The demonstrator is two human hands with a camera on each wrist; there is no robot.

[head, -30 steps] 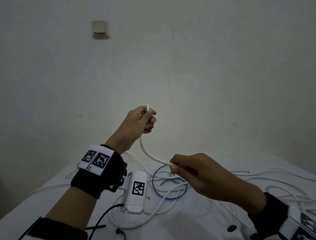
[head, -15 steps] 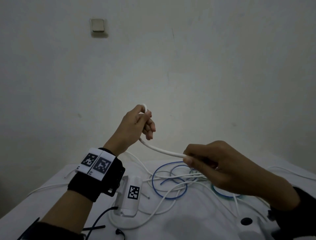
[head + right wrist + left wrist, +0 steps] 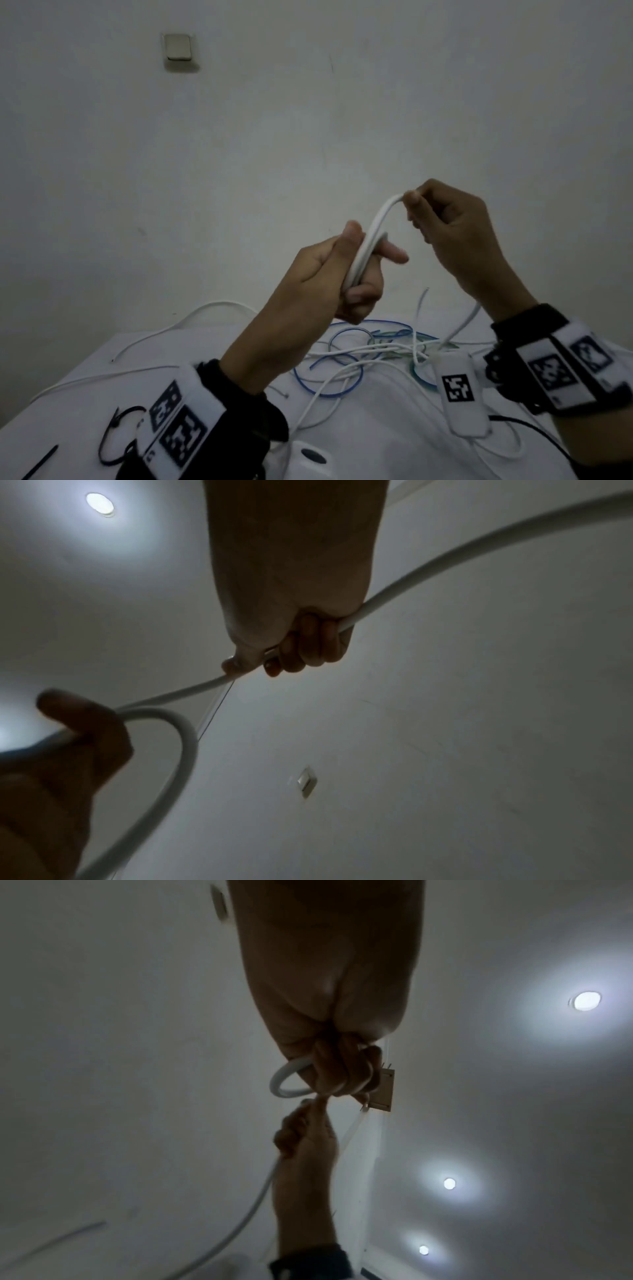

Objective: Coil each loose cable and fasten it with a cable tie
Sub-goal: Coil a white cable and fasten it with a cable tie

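- Head view: left hand (image 3: pixel 329 270) raised above the table (image 3: pixel 376 445), thumb and curled fingers clamped on two passes of the thick white cable (image 3: pixel 371 236).
- Right hand (image 3: pixel 455 236) just beside it, thumb and forefinger pinching the same cable at the top of its arch; remainder trailing under the wrist down toward the tangle.
- Half a second back: hands well apart, right hand low near the table with a straight run of cable between them; now brought up close to the left, that run bent over into a loop. One turn apparently being laid, coil barely begun.
- On the table: loose white cables (image 3: pixel 219 308), blue cables (image 3: pixel 329 380), black cable ties (image 3: pixel 118 435) at the near left, untouched.
- Left wrist view: fingers (image 3: pixel 342 1074) folded tight around the cable, a small closed loop (image 3: pixel 286 1081) standing out beside them; right hand (image 3: pixel 308 1139) below, almost touching, cable running down past its forearm.
- Right wrist view: fingers (image 3: pixel 308 642) wrapped on the cable (image 3: pixel 445 561), which sweeps in from the upper right, through the grip, down to the left hand (image 3: pixel 75 737) and round into a loop there.
- Judgement: much cable left to gather; tie not yet needed.
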